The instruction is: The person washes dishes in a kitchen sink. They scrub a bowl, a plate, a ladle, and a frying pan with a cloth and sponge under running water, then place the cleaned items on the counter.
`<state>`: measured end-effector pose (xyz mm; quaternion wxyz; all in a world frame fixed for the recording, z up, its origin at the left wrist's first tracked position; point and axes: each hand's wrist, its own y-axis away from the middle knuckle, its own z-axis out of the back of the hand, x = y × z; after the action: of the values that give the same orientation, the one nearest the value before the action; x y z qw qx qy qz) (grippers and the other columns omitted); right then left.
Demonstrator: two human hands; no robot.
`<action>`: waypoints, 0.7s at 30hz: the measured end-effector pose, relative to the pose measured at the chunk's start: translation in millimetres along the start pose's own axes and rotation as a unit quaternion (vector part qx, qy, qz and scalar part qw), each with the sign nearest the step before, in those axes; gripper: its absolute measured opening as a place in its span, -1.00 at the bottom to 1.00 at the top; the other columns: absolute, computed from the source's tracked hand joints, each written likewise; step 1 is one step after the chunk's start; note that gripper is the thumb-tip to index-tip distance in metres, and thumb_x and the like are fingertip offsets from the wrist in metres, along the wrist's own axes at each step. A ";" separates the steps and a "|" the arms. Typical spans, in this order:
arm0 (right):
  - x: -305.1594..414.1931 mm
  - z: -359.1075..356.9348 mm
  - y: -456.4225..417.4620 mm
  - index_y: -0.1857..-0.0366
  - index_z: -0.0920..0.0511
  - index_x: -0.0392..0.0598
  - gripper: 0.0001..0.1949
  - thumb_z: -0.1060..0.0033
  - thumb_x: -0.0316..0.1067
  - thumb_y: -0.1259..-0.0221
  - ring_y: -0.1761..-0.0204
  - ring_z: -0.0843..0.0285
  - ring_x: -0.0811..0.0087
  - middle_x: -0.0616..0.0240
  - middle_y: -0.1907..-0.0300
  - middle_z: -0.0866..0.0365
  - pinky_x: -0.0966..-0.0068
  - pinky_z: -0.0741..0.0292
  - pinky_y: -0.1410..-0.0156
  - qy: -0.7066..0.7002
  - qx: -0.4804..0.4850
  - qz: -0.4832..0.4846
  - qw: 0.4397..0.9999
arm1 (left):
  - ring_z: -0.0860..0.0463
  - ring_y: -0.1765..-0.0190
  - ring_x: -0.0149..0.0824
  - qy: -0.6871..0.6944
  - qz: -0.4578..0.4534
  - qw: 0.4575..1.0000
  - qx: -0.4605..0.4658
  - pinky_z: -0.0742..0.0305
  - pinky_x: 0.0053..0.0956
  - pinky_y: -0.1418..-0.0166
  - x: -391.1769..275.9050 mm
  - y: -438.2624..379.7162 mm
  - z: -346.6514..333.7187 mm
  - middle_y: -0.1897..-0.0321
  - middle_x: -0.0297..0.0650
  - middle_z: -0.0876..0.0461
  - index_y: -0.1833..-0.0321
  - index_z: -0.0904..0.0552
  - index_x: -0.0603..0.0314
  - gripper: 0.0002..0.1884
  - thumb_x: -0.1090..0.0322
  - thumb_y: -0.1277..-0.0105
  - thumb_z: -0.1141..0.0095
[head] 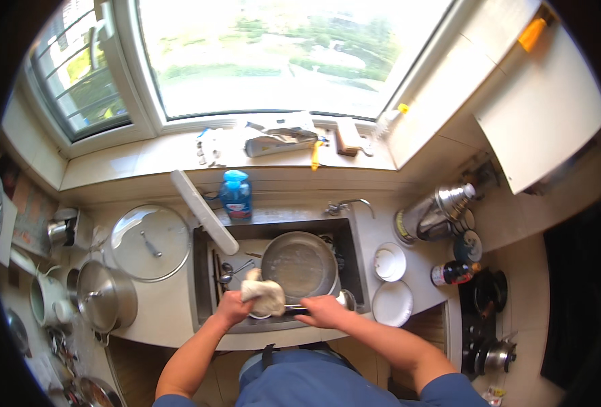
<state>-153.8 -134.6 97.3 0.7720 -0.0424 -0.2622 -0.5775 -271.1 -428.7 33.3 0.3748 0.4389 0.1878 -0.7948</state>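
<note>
A frying pan (299, 264) lies tilted in the steel sink (357, 274), its handle toward the person. My right hand (323, 311) is closed around the dark handle. To the left of the handle, my left hand (234, 307) grips a cream-coloured cloth (263, 296), which hangs beside the pan's near rim. Spoons (227, 273) and a pale board or tray lie in the sink's left part. Below the pan, a white dish and a metal item partly show; the rest of them is hidden.
A glass lid (151, 243) and a steel pot (106, 297) stand left. A long pale bar (204, 212) crosses the sink's left corner by a blue soap bottle (236, 196). Right are the tap (338, 206), white bowls (390, 262), a plate (393, 303), a vacuum flask (427, 216) and a sauce bottle (453, 273).
</note>
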 end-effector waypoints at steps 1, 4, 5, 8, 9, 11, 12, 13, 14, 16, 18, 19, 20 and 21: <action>12.9 -8.1 -6.0 0.09 -0.56 -0.07 -0.54 -0.22 0.18 -0.33 0.21 -0.73 -0.04 0.07 0.35 -0.73 0.03 -0.63 0.15 -0.017 -0.051 -0.021 0.998 | -0.79 0.17 0.01 0.021 0.009 0.998 -0.053 -0.67 -0.22 0.14 2.6 -8.8 -6.2 0.26 0.02 -0.77 0.02 -0.77 0.07 -0.78 0.20 -0.37 -0.26; 32.9 -16.4 -6.4 0.04 -0.58 0.04 -0.67 -0.18 0.05 -0.40 0.29 -0.73 -0.03 0.10 0.33 -0.73 0.06 -0.63 0.22 -0.073 -0.122 -0.085 0.986 | -0.77 0.27 -0.23 0.155 0.060 0.955 -0.247 -0.57 -0.32 0.22 -31.9 -37.9 -13.5 0.31 -0.07 -0.79 0.04 -0.75 0.30 -0.67 0.12 -0.53 -0.13; 29.7 -22.5 -4.4 0.00 -0.57 0.07 -0.70 -0.15 0.01 -0.43 0.28 -0.73 -0.02 0.11 0.32 -0.73 0.05 -0.62 0.22 -0.087 -0.095 -0.110 0.986 | -0.72 0.32 -0.33 0.188 0.104 0.928 -0.304 -0.54 -0.35 0.25 -24.8 -43.7 -16.7 0.34 -0.15 -0.78 0.06 -0.74 0.36 -0.61 0.08 -0.57 -0.09; 18.6 -9.6 28.3 0.05 -0.58 0.12 -0.76 -0.12 -0.02 -0.44 0.32 -0.73 0.00 0.15 0.34 -0.74 0.03 -0.61 0.27 -0.054 -0.108 -0.148 0.982 | -0.60 0.39 -0.44 0.316 0.176 0.856 -0.370 -0.50 -0.41 0.31 -17.2 -55.8 -28.9 0.42 -0.32 -0.65 0.07 -0.70 0.41 -0.50 -0.04 -0.58 -0.07; 10.7 -3.5 44.3 0.08 -0.58 0.13 -0.77 -0.12 -0.01 -0.43 0.34 -0.73 0.01 0.16 0.35 -0.74 0.03 -0.61 0.28 -0.041 -0.123 -0.162 0.978 | -0.63 0.35 -0.43 0.389 0.161 0.846 -0.327 -0.53 -0.43 0.26 -15.4 -53.8 -29.6 0.37 -0.30 -0.70 0.02 -0.70 0.40 -0.52 -0.02 -0.59 -0.06; -25.6 -0.8 81.7 0.18 -0.61 0.13 -0.85 -0.22 -0.10 -0.36 0.40 -0.70 0.08 0.26 0.44 -0.66 0.14 -0.61 0.34 0.000 -0.222 -0.131 0.966 | -0.67 0.26 -0.41 0.329 0.141 0.871 -0.337 -0.57 -0.44 0.15 -18.3 -49.9 -39.0 0.27 -0.25 -0.73 -0.04 -0.68 0.41 -0.53 0.00 -0.60 -0.06; -42.5 3.5 96.6 0.21 -0.61 0.12 -0.89 -0.25 -0.16 -0.33 0.37 -0.69 0.11 0.27 0.45 -0.60 0.16 -0.61 0.33 0.016 -0.208 -0.128 0.970 | -0.68 0.22 -0.40 0.317 0.149 0.879 -0.324 -0.58 -0.44 0.11 -12.9 -43.8 -43.9 0.24 -0.24 -0.73 -0.05 -0.68 0.41 -0.53 0.01 -0.60 -0.06; -57.8 4.5 110.1 0.25 -0.60 0.08 -0.91 -0.23 -0.21 -0.31 0.32 -0.69 0.13 0.27 0.43 -0.58 0.17 -0.62 0.29 0.035 -0.198 -0.129 0.971 | -0.69 0.19 -0.39 0.304 0.157 0.886 -0.311 -0.58 -0.44 0.06 -5.1 -37.6 -48.6 0.21 -0.22 -0.74 -0.06 -0.67 0.42 -0.53 0.01 -0.59 -0.07; -68.9 8.5 123.1 0.30 -0.58 0.04 -0.93 -0.20 -0.27 -0.31 0.30 -0.69 0.15 0.28 0.44 -0.56 0.19 -0.62 0.27 0.053 -0.158 -0.140 0.976 | -0.70 0.15 -0.39 0.293 0.163 0.893 -0.299 -0.59 -0.43 0.02 0.6 -32.8 -52.2 0.18 -0.20 -0.74 -0.08 -0.67 0.42 -0.53 0.02 -0.59 -0.07; -90.9 11.2 149.5 0.30 -0.59 0.03 -0.95 -0.19 -0.30 -0.31 0.30 -0.69 0.17 0.29 0.43 -0.58 0.21 -0.63 0.26 0.071 -0.147 -0.123 0.979 | -0.71 0.11 -0.36 0.291 0.183 0.904 -0.256 -0.59 -0.41 -0.01 3.7 -24.6 -56.0 0.13 -0.18 -0.75 -0.10 -0.66 0.43 -0.53 0.02 -0.59 -0.08; -102.3 23.9 172.2 0.28 -0.60 0.03 -0.97 -0.19 -0.33 -0.30 0.31 -0.70 0.18 0.30 0.42 -0.61 0.23 -0.63 0.24 0.081 -0.162 -0.114 0.977 | -0.72 0.08 -0.34 0.299 0.188 0.908 -0.227 -0.59 -0.40 -0.03 8.2 -16.0 -58.5 0.10 -0.15 -0.76 -0.10 -0.67 0.45 -0.53 0.04 -0.58 -0.10; -102.5 36.3 179.7 0.27 -0.61 0.03 -0.97 -0.20 -0.35 -0.30 0.31 -0.70 0.19 0.30 0.41 -0.63 0.24 -0.63 0.24 0.080 -0.184 -0.115 0.973 | -0.72 0.09 -0.34 0.296 0.188 0.907 -0.234 -0.59 -0.40 -0.02 12.1 -11.3 -59.1 0.11 -0.15 -0.76 -0.09 -0.67 0.45 -0.53 0.04 -0.58 -0.10; -105.8 45.7 187.8 0.25 -0.62 0.03 -0.96 -0.21 -0.36 -0.29 0.31 -0.71 0.20 0.30 0.41 -0.64 0.25 -0.64 0.23 0.079 -0.205 -0.115 0.969 | -0.72 0.10 -0.35 0.293 0.190 0.905 -0.242 -0.59 -0.40 -0.01 15.9 -7.4 -60.7 0.13 -0.16 -0.76 -0.08 -0.68 0.45 -0.53 0.04 -0.58 -0.10; -116.7 46.0 199.2 0.21 -0.65 0.05 -0.91 -0.22 -0.39 -0.27 0.30 -0.72 0.22 0.29 0.36 -0.70 0.26 -0.64 0.23 0.100 -0.279 -0.106 0.949 | -0.72 0.11 -0.35 0.290 0.190 0.905 -0.246 -0.59 -0.41 0.00 17.6 -5.0 -61.7 0.14 -0.16 -0.76 -0.07 -0.68 0.45 -0.54 0.04 -0.58 -0.10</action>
<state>-11.0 49.4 131.1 0.6859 -0.1704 -0.0149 -0.7073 -246.5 -394.4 -15.2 0.5436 0.5711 0.3911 -0.4747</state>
